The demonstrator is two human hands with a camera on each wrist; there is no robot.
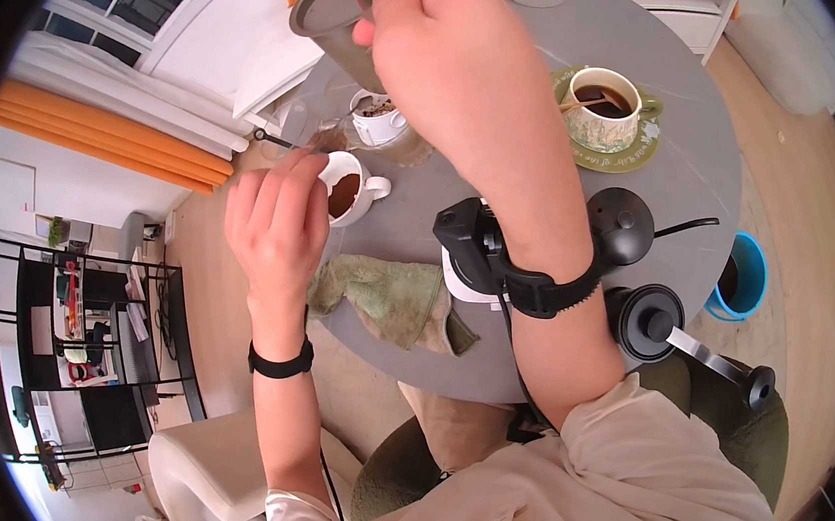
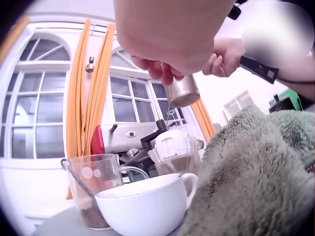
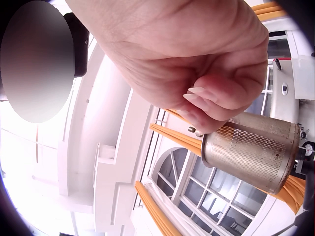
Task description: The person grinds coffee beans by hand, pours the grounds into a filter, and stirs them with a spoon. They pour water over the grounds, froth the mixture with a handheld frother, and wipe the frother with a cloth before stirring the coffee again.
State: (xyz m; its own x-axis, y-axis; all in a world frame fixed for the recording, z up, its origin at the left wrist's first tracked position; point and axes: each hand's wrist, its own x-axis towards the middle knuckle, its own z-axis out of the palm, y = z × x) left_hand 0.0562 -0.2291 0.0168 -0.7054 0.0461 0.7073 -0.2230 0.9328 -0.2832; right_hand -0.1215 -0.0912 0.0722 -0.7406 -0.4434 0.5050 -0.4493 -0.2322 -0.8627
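Note:
High over the table, my right hand [image 1: 458,53] grips a metal mesh filter basket [image 3: 251,150] by its rim, tilted on its side with its mouth toward my fingers. My left hand [image 1: 276,217] hangs with loosely bent fingers beside a white mug [image 2: 142,206], and nothing shows in its grasp. Brown powder [image 1: 344,193] lies inside that mug. Behind the mug is a clear glass beaker [image 2: 81,172] with a spoon leaning in it and brown powder at its bottom. A small white cup [image 1: 378,128] with brown bits sits on a glass vessel further back.
A green saucer [image 1: 620,161] bears a patterned cup [image 1: 601,128] of dark liquid at the right. A green cloth [image 1: 389,298] lies at the near edge. Beside my right forearm stand a black kettle [image 1: 622,225] and a hand grinder [image 1: 648,323]; a blue bucket [image 1: 753,278] is on the floor.

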